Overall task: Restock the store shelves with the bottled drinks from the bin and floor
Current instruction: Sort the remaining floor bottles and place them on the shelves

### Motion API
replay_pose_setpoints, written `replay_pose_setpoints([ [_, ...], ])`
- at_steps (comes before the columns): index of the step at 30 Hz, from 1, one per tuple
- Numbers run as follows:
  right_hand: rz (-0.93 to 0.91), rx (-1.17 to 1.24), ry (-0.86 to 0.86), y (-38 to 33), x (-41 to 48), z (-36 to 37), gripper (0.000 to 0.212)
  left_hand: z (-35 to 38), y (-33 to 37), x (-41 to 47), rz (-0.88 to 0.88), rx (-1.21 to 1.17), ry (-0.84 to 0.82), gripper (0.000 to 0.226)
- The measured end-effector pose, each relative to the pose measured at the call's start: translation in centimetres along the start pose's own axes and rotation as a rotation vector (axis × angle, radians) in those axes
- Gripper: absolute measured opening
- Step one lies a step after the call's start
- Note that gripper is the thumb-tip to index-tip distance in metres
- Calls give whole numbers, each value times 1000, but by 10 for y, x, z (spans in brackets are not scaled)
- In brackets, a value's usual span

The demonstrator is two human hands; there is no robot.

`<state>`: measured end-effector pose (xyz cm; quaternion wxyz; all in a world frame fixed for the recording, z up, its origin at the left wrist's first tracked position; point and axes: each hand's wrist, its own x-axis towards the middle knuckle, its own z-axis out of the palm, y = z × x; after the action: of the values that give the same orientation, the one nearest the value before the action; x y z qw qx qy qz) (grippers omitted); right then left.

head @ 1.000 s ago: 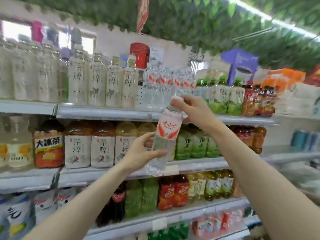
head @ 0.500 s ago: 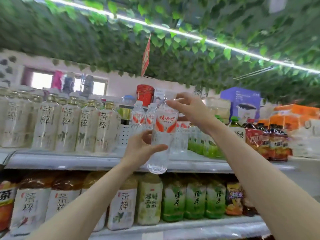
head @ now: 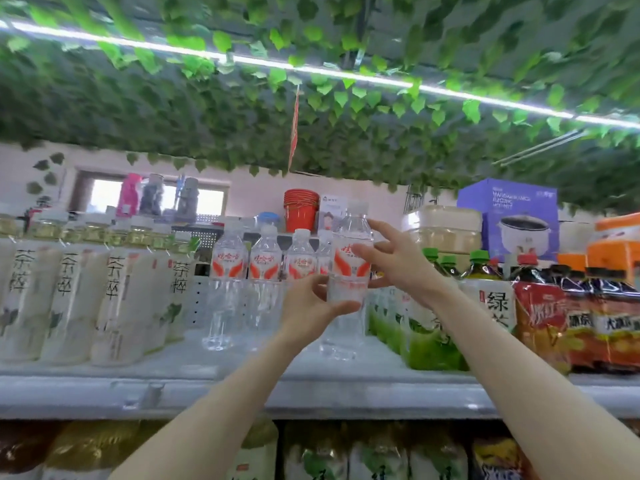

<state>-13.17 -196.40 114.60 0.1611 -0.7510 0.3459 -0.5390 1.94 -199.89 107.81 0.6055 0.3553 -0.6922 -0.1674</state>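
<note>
Left grip (head: 311, 306) of mine is closed around the lower half of the water bottle (head: 351, 230), my thumb in front, and it holds the bottle upright. My right grip (head: 401, 268) is wide, with straight, spread fingers by the bottle's label and shoulder. The bottle is at the front of the shelf (head: 173, 386); I cannot tell if its bottom touches it. Just behind is a row of the same water bottles (head: 265, 268), between white tea bottles (head: 114, 292) and green tea bottles (head: 429, 341).

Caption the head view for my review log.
Restocking: left hand holds a water bottle upright at the shelf beside matching bottles; right hand open against it.
</note>
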Motion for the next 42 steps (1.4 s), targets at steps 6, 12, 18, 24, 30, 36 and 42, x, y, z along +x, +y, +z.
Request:
replay_pose_setpoints([
  [6,67,-36,69,42,18,-8,59,34,-22,21,-40,-26,-39,29],
  [12,111,-56,99,67,33,-10,61,48,-37,35,-76,28,-83,27],
  [18,146,-30,112,75,32,-3,60,43,-42,33,-90,36,-165,34],
  [24,213,48,132,84,6,4,59,33,-53,25,-146,73,-230,50],
  [30,378,188,71,93,-24,16,52,27,-41,4,-283,-86,-235,37],
  [36,431,285,59,100,-25,16,71,36,-28,3,-416,-145,-199,43],
  [42,448,337,94,104,-14,21,69,51,-29,13,-475,-133,-201,56],
])
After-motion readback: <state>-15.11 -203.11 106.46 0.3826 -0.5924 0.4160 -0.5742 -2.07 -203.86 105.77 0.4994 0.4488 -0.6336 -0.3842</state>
